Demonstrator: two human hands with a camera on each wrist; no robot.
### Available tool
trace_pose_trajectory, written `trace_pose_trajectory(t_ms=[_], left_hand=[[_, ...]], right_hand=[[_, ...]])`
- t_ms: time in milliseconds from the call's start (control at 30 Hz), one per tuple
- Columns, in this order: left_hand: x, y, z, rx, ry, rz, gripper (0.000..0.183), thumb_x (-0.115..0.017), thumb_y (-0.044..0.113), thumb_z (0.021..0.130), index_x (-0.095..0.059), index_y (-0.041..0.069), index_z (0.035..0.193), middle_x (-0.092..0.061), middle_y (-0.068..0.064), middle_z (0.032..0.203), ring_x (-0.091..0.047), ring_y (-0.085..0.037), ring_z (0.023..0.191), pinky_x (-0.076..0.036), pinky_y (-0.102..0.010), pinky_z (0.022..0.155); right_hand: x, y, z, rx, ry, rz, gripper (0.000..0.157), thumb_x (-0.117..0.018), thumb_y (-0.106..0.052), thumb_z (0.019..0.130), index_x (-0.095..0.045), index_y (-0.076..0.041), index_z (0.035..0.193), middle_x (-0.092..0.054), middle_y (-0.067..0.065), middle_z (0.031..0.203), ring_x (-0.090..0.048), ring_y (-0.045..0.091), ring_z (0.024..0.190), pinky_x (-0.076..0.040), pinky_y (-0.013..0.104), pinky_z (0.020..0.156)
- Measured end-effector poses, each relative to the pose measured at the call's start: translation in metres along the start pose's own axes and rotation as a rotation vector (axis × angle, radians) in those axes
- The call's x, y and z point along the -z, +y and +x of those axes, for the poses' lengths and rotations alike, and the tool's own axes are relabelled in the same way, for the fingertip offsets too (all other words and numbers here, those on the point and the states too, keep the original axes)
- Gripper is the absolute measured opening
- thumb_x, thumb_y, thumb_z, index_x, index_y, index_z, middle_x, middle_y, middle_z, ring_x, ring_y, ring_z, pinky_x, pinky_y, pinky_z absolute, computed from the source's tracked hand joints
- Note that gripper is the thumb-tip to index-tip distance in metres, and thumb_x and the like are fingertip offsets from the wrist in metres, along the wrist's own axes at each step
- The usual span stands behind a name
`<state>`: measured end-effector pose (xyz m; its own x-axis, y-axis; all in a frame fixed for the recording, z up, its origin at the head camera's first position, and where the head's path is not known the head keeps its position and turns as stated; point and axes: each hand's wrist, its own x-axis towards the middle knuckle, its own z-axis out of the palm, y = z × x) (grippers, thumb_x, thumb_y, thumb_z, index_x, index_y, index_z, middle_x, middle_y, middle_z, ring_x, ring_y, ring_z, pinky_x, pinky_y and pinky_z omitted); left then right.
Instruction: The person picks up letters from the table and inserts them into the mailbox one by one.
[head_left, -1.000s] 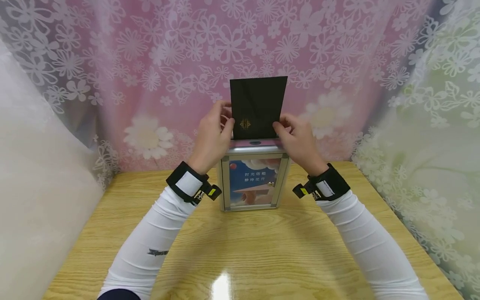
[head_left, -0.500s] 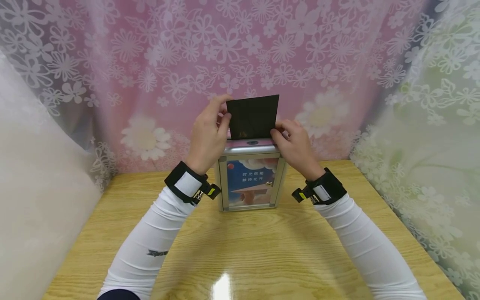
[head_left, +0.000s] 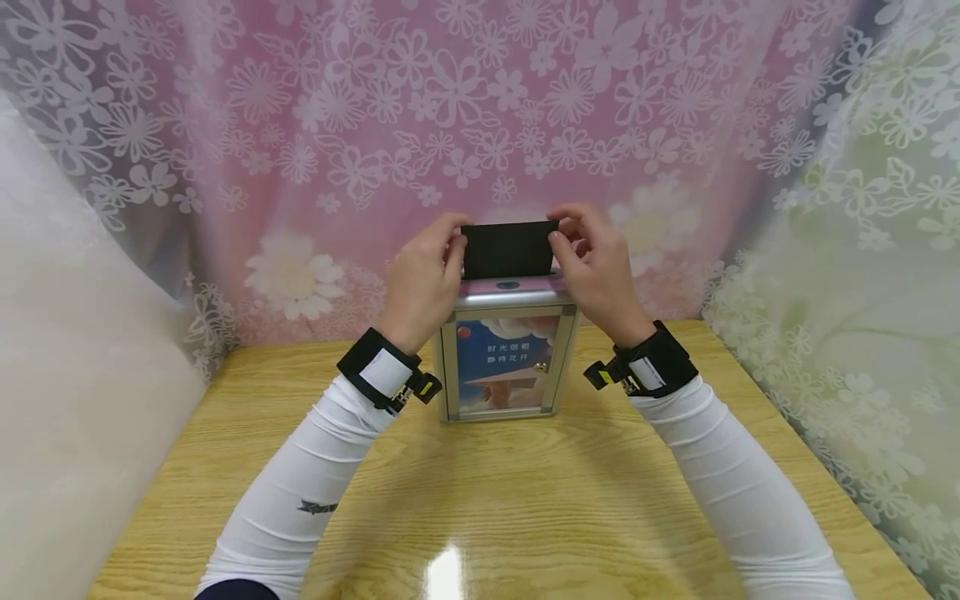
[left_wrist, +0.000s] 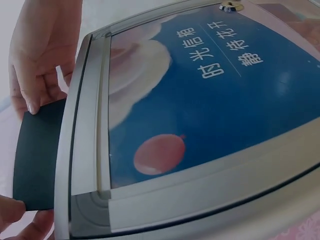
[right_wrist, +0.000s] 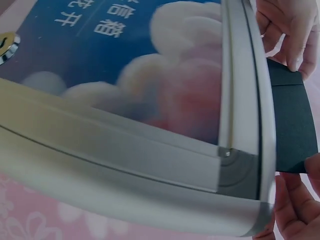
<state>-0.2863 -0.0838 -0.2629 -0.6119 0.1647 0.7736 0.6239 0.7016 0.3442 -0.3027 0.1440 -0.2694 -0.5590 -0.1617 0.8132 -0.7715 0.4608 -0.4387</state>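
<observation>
A black envelope [head_left: 508,252] stands upright in the top of a silver-framed letter box [head_left: 516,298], its lower part hidden inside. My left hand [head_left: 422,279] pinches the envelope's left upper corner between thumb and fingers. On the opposite side, my right hand [head_left: 597,271] pinches the right upper corner the same way. Only a short band of the envelope shows above the box, and the left wrist view has this black strip [left_wrist: 40,155] between both hands. In the right wrist view a line crosses the envelope [right_wrist: 295,122] close to one hand.
The letter box front has a blue picture panel [head_left: 498,392] with white lettering and a small lock [head_left: 541,367]. It stands toward the back of a wood-grain table [head_left: 495,500]. A pink flowered curtain [head_left: 360,100] hangs close behind, with pale sheets at both sides.
The envelope has sunk down into the letter box, and its gold emblem is now out of sight. My right hand has shifted up to its top corner; my left hand has lowered along with it.
</observation>
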Motion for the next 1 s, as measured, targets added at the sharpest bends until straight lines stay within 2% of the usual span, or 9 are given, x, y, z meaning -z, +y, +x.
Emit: trace_pose_trajectory(t_ms=[200, 433, 600, 767, 1000], left_hand=[[-0.003, -0.002, -0.003, 0.021, -0.047, 0.044, 0.019, -0.053, 0.015, 0.098, -0.069, 0.009, 0.105, -0.066, -0.004, 0.097, -0.054, -0.014, 0.085, -0.049, -0.035, 0.069], [-0.008, -0.005, -0.006, 0.015, -0.082, 0.102, 0.016, -0.058, 0.013, 0.093, -0.074, 0.012, 0.096, -0.063, -0.001, 0.087, -0.048, -0.015, 0.080, -0.046, -0.033, 0.059], [-0.009, -0.007, -0.009, 0.038, -0.118, 0.114, 0.016, -0.059, 0.013, 0.091, -0.075, 0.014, 0.095, -0.064, 0.000, 0.089, -0.049, -0.015, 0.082, -0.047, -0.034, 0.062], [-0.011, -0.008, -0.011, 0.052, -0.152, 0.130, 0.018, -0.058, 0.014, 0.091, -0.075, 0.014, 0.096, -0.065, -0.001, 0.092, -0.050, -0.014, 0.085, -0.048, -0.033, 0.065], [-0.011, -0.009, -0.012, 0.028, -0.130, 0.135, 0.018, -0.057, 0.014, 0.091, -0.075, 0.013, 0.096, -0.065, -0.001, 0.092, -0.049, -0.013, 0.083, -0.047, -0.031, 0.063]], right_hand=[[0.000, 0.007, -0.010, -0.045, -0.021, -0.069, 0.017, -0.057, -0.014, 0.095, -0.065, -0.003, 0.105, -0.062, 0.006, 0.084, -0.049, 0.014, 0.073, -0.044, 0.036, 0.063], [0.000, 0.012, -0.014, -0.066, -0.032, -0.089, 0.014, -0.060, -0.013, 0.091, -0.071, -0.005, 0.096, -0.065, 0.006, 0.093, -0.050, 0.016, 0.090, -0.041, 0.045, 0.077], [-0.001, 0.012, -0.018, -0.108, -0.048, -0.104, 0.016, -0.062, -0.016, 0.089, -0.074, -0.007, 0.094, -0.066, 0.005, 0.100, -0.048, 0.019, 0.099, -0.037, 0.048, 0.088], [-0.002, 0.014, -0.021, -0.126, -0.051, -0.129, 0.017, -0.062, -0.018, 0.089, -0.075, -0.007, 0.094, -0.066, 0.004, 0.104, -0.048, 0.019, 0.100, -0.037, 0.046, 0.087], [0.000, 0.015, -0.024, -0.113, -0.074, -0.144, 0.017, -0.060, -0.014, 0.092, -0.074, -0.004, 0.097, -0.065, 0.007, 0.109, -0.047, 0.020, 0.104, -0.038, 0.047, 0.090]])
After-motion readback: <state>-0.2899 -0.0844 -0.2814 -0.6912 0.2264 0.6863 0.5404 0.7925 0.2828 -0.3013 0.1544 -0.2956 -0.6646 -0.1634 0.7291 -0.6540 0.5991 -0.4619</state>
